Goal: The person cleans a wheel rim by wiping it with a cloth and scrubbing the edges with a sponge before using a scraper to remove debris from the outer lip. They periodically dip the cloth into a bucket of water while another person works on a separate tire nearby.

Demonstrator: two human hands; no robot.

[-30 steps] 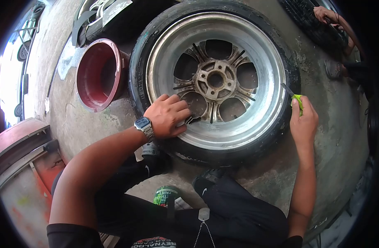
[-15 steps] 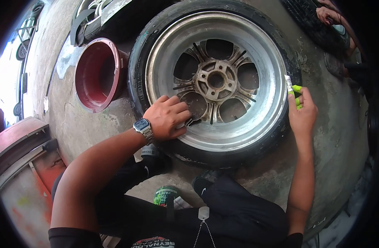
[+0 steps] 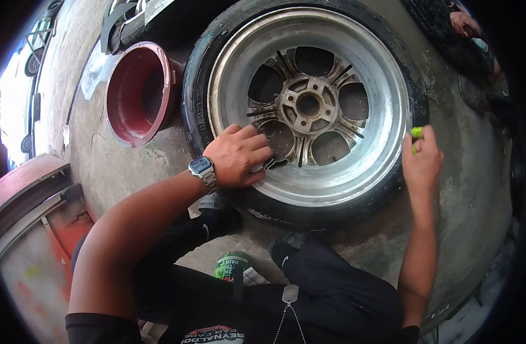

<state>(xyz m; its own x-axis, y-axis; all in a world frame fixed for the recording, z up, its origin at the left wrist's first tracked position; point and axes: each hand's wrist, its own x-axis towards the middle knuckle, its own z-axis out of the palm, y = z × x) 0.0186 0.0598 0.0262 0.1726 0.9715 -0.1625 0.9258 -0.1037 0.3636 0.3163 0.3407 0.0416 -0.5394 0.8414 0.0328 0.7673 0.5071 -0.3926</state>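
A car wheel lies flat, its silver alloy rim (image 3: 383, 109) inside a black tyre (image 3: 197, 97). My left hand (image 3: 240, 156), wearing a wristwatch (image 3: 201, 166), rests on the lower-left edge of the rim. Its fingers are curled; something pale shows between them, too covered to name. At the rim's right edge, over the tyre, my right hand (image 3: 422, 163) is closed on a small tool with a neon-green handle (image 3: 416, 133). The tool's working end is mostly hidden or blurred now.
Left of the wheel stands a dark red bucket (image 3: 117, 97). A green paint thinner can (image 3: 231, 265) is between my legs. Painted panels (image 3: 39, 212) lie at lower left. Another person's hand (image 3: 464, 24) is at upper right, near a second tyre (image 3: 432, 28).
My right hand has moved slightly down beside the rim edge, and the tool's pale tip no longer shows clearly. My left hand stays on the rim. The view has shifted a little.
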